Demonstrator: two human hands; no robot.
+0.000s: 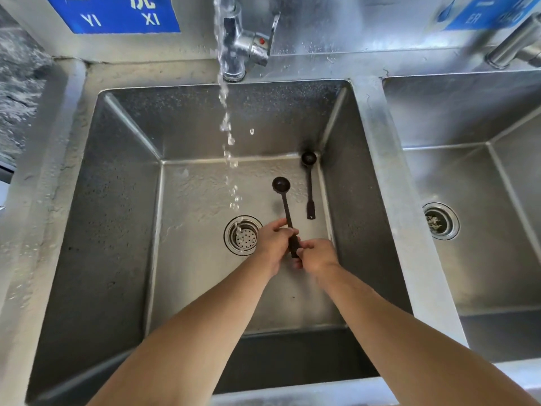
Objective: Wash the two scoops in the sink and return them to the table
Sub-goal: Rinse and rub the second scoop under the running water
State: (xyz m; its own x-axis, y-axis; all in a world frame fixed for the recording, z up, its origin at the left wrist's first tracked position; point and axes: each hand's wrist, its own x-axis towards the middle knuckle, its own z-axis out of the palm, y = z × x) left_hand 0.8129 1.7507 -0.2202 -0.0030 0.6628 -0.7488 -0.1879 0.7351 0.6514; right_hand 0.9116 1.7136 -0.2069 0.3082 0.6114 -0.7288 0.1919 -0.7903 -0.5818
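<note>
Two dark long-handled scoops are in the steel sink (96, 218). One scoop (283, 197) is held above the sink floor, bowl pointing away from me. My left hand (273, 243) grips its handle at the middle, and my right hand (317, 254) pinches the handle's near end. The other scoop (309, 183) lies on the sink floor near the right wall, bowl at the far corner. Water falls from the faucet (234, 39) in a stream (229, 159) left of the held scoop and lands by the drain (243, 235).
A second basin (468, 177) with its own drain lies to the right, past a steel divider (389, 171). Another tap (515, 45) sits at the top right. Blue signs hang on the back wall. A rough grey ledge runs along the left.
</note>
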